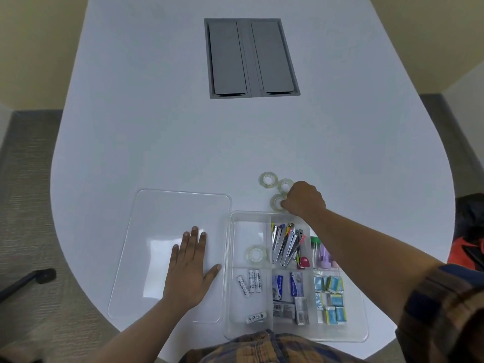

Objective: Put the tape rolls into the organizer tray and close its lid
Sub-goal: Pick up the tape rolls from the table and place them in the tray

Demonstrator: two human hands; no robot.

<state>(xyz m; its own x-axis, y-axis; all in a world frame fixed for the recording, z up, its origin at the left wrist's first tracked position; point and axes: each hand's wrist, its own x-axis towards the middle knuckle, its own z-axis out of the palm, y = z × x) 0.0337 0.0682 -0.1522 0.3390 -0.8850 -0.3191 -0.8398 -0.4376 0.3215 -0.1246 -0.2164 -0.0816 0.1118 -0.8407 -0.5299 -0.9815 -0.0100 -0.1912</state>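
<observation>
A clear organizer tray sits at the table's near edge, with one clear tape roll lying in its far left compartment. Its clear lid lies flat on the table to the left. My left hand rests palm down on the lid, fingers spread. Just beyond the tray lie three more tape rolls: the farthest, a middle one and the nearest. My right hand is over them, its fingers pinched on the nearest roll, which still lies on the table.
The tray's other compartments hold batteries, staplers, staple boxes and several small blue packets. A grey cable hatch is set into the white table farther away. A chair arm shows at the left.
</observation>
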